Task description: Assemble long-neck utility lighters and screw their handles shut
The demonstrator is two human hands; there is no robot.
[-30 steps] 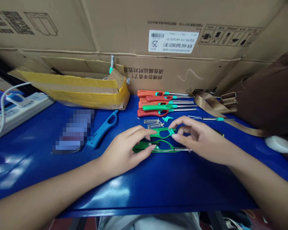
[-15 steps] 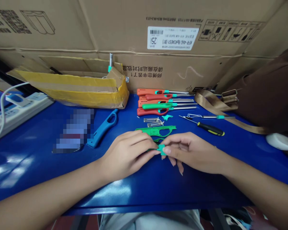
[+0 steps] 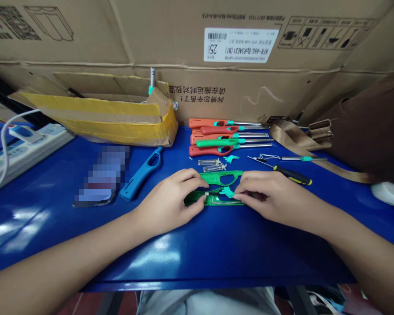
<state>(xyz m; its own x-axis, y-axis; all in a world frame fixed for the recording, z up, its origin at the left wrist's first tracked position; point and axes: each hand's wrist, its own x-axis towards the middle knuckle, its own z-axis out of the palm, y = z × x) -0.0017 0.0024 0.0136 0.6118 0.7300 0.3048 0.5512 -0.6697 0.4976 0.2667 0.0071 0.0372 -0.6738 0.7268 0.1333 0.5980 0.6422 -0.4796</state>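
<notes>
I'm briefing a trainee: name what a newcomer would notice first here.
The cluster of red, orange and green utility lighters, centre back, would probably jump out. Nearer, the right hand pinches a turquoise trigger at an open green lighter half-shell. Back left sits a yellow-taped cardboard carton.

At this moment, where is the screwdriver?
In the head view, the screwdriver lies right of centre, between the right hand and the wired metal tube.

From the wearer's head, the single camera looks forward and down at close range across the counter [image 3: 190,258] toward cardboard [image 3: 134,35].
</notes>
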